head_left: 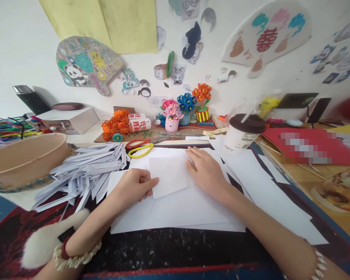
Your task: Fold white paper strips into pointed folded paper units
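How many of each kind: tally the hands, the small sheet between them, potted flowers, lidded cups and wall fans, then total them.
Hands (left hand, right hand): 2
Small sheet: 1
Potted flowers (pink flowers, blue flowers, orange flowers): 3
Lidded cup: 1
Wall fans (left fan, right fan): 2
Total: 9

At the centre is one small paper sheet [169, 177]; at two o'clock, one lidded takeaway cup [240, 136]. Three potted bouquets [187, 105] stand twelve-to-one; two fans [87, 62] hang, ten-thirty and one-thirty.
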